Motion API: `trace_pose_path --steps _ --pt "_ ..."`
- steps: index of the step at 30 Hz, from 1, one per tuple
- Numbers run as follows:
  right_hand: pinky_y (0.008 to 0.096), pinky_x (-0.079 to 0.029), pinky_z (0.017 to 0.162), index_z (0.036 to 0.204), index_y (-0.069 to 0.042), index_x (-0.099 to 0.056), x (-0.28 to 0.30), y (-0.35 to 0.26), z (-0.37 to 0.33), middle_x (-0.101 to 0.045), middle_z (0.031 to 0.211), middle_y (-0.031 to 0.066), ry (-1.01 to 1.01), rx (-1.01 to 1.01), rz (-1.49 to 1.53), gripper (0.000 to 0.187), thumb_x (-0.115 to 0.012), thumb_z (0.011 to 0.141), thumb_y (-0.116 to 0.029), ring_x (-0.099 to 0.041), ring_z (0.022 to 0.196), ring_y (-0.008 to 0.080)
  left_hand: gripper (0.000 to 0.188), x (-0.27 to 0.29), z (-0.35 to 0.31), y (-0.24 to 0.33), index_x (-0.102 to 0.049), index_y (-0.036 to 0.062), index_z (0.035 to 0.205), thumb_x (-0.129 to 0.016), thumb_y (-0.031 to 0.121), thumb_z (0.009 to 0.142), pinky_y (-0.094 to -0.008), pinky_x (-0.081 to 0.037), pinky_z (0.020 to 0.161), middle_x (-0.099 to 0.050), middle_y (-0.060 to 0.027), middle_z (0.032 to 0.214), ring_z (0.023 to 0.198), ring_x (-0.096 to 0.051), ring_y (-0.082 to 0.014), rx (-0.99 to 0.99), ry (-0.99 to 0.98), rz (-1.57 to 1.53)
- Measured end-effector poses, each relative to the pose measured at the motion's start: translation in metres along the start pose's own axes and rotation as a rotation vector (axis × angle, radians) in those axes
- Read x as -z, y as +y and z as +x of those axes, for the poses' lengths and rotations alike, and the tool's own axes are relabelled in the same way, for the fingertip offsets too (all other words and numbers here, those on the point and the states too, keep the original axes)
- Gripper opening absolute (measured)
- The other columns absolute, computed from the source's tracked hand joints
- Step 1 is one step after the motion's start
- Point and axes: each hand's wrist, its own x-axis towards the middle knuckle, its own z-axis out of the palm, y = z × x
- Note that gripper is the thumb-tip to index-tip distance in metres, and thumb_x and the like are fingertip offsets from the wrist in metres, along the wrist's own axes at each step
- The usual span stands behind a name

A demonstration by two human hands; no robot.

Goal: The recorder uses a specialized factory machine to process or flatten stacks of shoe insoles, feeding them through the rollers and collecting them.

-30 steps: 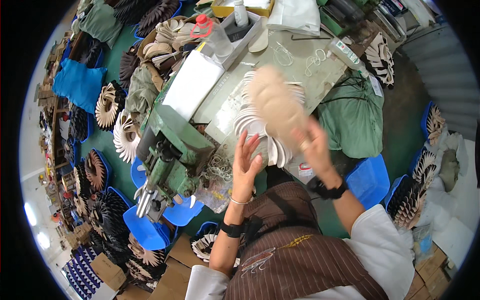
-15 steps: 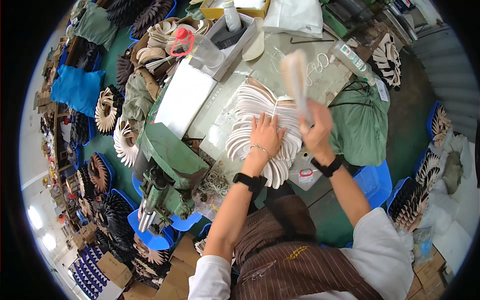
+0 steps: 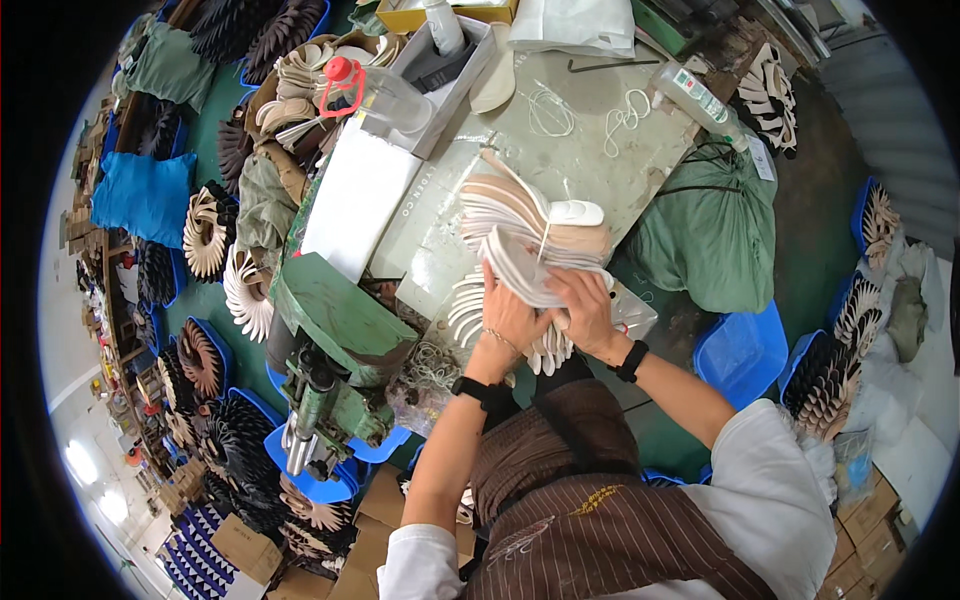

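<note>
Between my two hands is a small stack of pale insoles [image 3: 520,268], tilted over a larger pile. My left hand [image 3: 512,312] closes around its left side, and my right hand [image 3: 585,305] grips its lower right side. Behind them lies a thick bundle of white and beige insoles [image 3: 490,212], with a thin string across it. One white insole [image 3: 577,213] rests on top of this bundle. More fanned insoles [image 3: 468,310] show beside and beneath my hands, partly hidden by them. The stack is slightly blurred.
A green machine [image 3: 345,315] stands left of the worktable [image 3: 600,150]. Toward the back are a clear jug [image 3: 405,105], a grey box [image 3: 462,92], string loops [image 3: 550,112] and a clear bottle [image 3: 700,100]. A green sack [image 3: 715,240] and blue bin [image 3: 740,350] are at the right.
My right hand has come down from the upper right, where it held an insole piece upright. My left hand has left its flat rest on the pile, and both now grip a small stack.
</note>
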Motion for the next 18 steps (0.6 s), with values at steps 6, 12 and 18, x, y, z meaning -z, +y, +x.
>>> trace_pose_path --steps 6,12,18 --pt "0.0400 -0.041 0.080 0.110 -0.002 -0.053 -0.005 0.014 0.016 -0.061 0.103 0.0139 0.116 -0.164 -0.016 0.032 -0.059 0.081 -0.016 -0.057 0.092 0.0306 0.039 0.003 0.008 0.004 -0.062 0.0074 0.101 -0.062 0.036 0.074 -0.0520 -0.022 0.105 -0.057 -0.0140 0.095 0.092 -0.056 -0.0311 -0.032 -0.117 0.036" --pt "0.0403 -0.041 0.079 0.112 -0.003 -0.053 -0.012 0.015 0.016 -0.061 0.100 0.0136 0.052 -0.129 -0.019 0.030 -0.052 0.088 -0.021 -0.058 0.088 0.0312 0.033 -0.011 -0.022 0.000 -0.064 0.0048 0.081 -0.066 0.037 0.077 -0.0438 -0.034 0.084 -0.060 -0.0093 0.076 0.084 -0.056 -0.0284 0.392 0.139 -0.132" --pt "0.0416 -0.042 0.080 0.113 -0.005 -0.053 -0.024 0.011 0.001 -0.062 0.102 0.0126 0.146 -0.050 0.005 0.034 -0.055 0.080 -0.012 -0.058 0.089 0.0305 0.022 -0.020 -0.028 -0.005 -0.063 0.0051 0.072 -0.062 0.025 0.081 -0.0428 -0.029 0.096 -0.057 -0.0077 0.068 0.073 -0.052 -0.0258 0.396 0.273 -0.210"
